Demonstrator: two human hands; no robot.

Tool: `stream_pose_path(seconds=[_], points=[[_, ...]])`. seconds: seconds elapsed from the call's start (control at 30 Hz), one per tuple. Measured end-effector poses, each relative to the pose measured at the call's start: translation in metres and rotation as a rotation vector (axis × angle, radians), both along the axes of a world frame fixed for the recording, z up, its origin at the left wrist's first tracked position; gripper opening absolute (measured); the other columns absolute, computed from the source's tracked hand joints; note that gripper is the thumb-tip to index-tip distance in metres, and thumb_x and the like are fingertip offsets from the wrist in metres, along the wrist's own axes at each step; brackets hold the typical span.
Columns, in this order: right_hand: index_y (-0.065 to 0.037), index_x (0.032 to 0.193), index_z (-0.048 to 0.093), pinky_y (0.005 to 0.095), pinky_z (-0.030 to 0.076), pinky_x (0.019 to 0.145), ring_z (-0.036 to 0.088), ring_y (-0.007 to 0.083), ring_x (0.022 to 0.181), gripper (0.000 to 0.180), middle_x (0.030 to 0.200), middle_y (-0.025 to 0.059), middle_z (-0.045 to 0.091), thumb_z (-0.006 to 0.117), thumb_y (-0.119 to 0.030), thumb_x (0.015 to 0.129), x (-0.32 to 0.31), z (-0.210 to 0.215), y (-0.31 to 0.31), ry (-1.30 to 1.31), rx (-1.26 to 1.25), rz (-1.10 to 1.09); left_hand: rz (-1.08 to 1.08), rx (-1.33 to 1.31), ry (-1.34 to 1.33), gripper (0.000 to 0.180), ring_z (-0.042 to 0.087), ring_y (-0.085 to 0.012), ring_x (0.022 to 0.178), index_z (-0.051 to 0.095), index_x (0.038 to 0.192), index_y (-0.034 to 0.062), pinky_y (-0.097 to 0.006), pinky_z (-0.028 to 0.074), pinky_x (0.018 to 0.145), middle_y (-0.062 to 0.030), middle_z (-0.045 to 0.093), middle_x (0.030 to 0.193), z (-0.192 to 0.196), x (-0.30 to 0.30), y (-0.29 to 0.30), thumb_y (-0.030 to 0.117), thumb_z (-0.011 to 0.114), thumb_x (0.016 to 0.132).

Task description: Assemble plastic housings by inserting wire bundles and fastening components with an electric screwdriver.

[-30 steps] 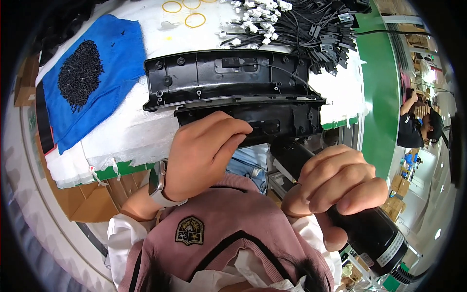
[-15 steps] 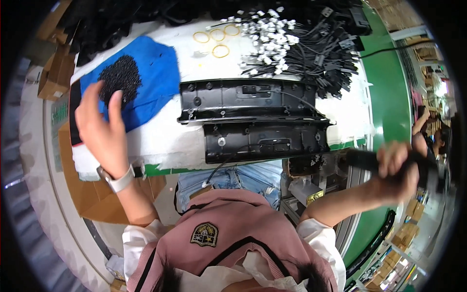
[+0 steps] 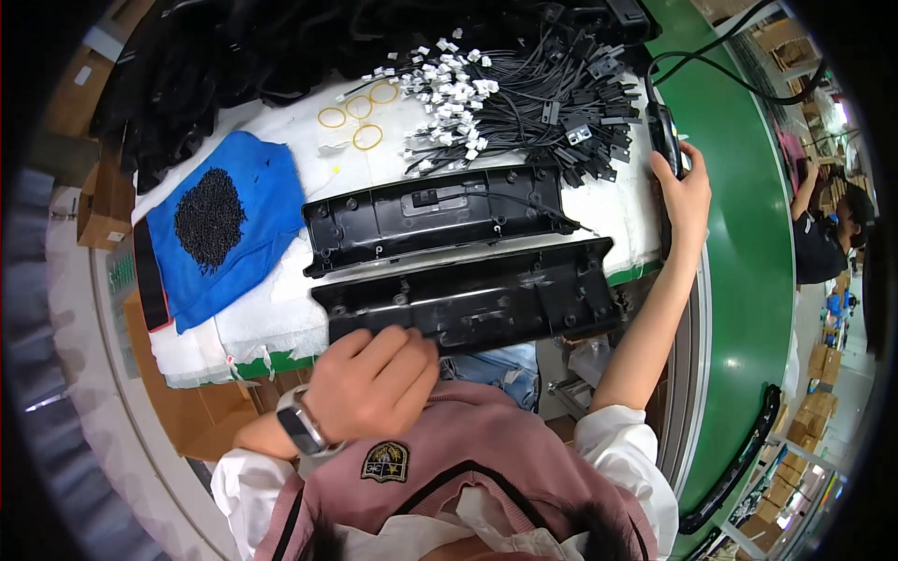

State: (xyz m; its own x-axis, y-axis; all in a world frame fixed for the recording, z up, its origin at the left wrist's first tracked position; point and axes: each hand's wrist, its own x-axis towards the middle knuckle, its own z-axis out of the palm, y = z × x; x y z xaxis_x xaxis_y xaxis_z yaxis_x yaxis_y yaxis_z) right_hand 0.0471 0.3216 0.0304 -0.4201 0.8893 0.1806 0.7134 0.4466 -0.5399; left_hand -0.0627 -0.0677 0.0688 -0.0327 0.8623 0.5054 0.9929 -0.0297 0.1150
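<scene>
My left hand [image 3: 374, 383], fingers curled together, is at the near left edge of a black plastic panel [image 3: 468, 299]. Its fingertips are turned away, so I cannot make out what they hold. My right hand [image 3: 690, 196] is wrapped round the lower part of a black corded electric screwdriver [image 3: 663, 136] at the table's right edge. Behind the near panel lies a second black panel [image 3: 355, 234] with a small cabled module [image 3: 426, 198] in it. A pile of small black screws [image 3: 209, 220] lies on a blue cloth [image 3: 267, 187] at left.
Black cables with white connectors [image 3: 449, 93] are heaped at the back right. Several yellow rings [image 3: 368, 137] lie left of them. Dark parts [image 3: 243, 56] line the back. A green surface [image 3: 730, 309] runs along the right. Another person [image 3: 823, 234] is at far right.
My left hand has moved from the screws to the near panel. My right hand, earlier blurred with a dark object, has moved up to the screwdriver. The near panel's cabled module no longer shows.
</scene>
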Motion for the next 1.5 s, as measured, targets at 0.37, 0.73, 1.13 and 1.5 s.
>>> stream_pose_path(seconds=[0.37, 0.73, 1.13, 1.5], points=[[-0.013, 0.119, 0.055, 0.0392, 0.05, 0.076, 0.067, 0.0337, 0.082, 0.054, 0.087, 0.0173, 0.068, 0.066, -0.042, 0.074, -0.002, -0.004, -0.012, -0.062, 0.077, -0.061, 0.163, -0.077, -0.108, 0.032, 0.056, -0.0241, 0.078, 0.063, 0.089, 0.0033, -0.033, 0.047, 0.061, -0.0062, 0.061, 0.088, 0.024, -0.069, 0.025, 0.02, 0.075, 0.065], [-0.016, 0.12, 0.054, 0.0431, 0.05, 0.075, 0.065, 0.0359, 0.086, 0.051, 0.092, 0.0181, 0.068, 0.063, -0.042, 0.078, -0.013, 0.002, -0.039, -0.209, 0.324, -0.15, 0.372, -0.177, -0.109, 0.038, 0.055, -0.0218, 0.075, 0.058, 0.104, 0.0032, -0.032, 0.044, 0.064, -0.0074, 0.051, 0.087, -0.001, -0.017, -0.003, 0.012, 0.065, 0.067], [0.0, 0.1, 0.067, 0.039, 0.049, 0.073, 0.063, 0.0284, 0.082, 0.029, 0.099, 0.0146, 0.064, 0.07, -0.022, 0.08, -0.018, -0.007, -0.069, 0.037, 1.086, 0.291, 0.983, 0.437, -0.659, 0.046, 0.063, -0.0321, 0.084, 0.058, 0.103, -0.0006, -0.038, 0.049, 0.075, -0.0172, 0.063, 0.092, -0.024, 0.022, -0.184, 0.021, 0.078, 0.068], [0.001, 0.097, 0.063, 0.0266, 0.047, 0.062, 0.057, 0.0174, 0.075, 0.012, 0.09, 0.0086, 0.062, 0.061, -0.006, 0.088, -0.087, -0.014, -0.273, 0.351, 0.673, 0.94, 2.325, 1.021, -0.917, 0.055, 0.062, -0.0307, 0.09, 0.058, 0.104, -0.0091, -0.039, 0.048, 0.079, -0.0208, 0.064, 0.099, -0.362, 0.058, -0.53, 0.041, 0.068, 0.083]])
